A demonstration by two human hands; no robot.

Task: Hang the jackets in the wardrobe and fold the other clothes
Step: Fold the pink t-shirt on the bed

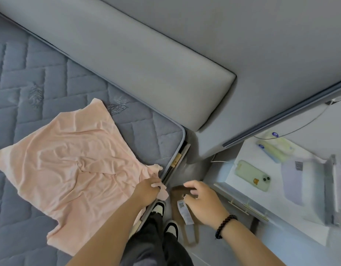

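A wrinkled pink T-shirt (75, 166) lies spread flat on the grey quilted mattress (31, 73), with one corner reaching the bed's right edge. My left hand (148, 191) grips that corner of the shirt at the mattress edge. Beside the bed, my right hand (202, 202) pinches a brown garment (190, 239) that hangs over the floor, with a strap loop at its bottom. A white label (185, 212) dangles from it just below my fingers. Most of the brown garment is hidden or blurred.
A padded grey headboard (146, 64) runs along the far side of the mattress. On the right, a white nightstand (277, 204) carries a green-cased phone (252, 175), tissue packs (275, 148), purple items and a cable. My shoes (160, 206) stand between bed and nightstand.
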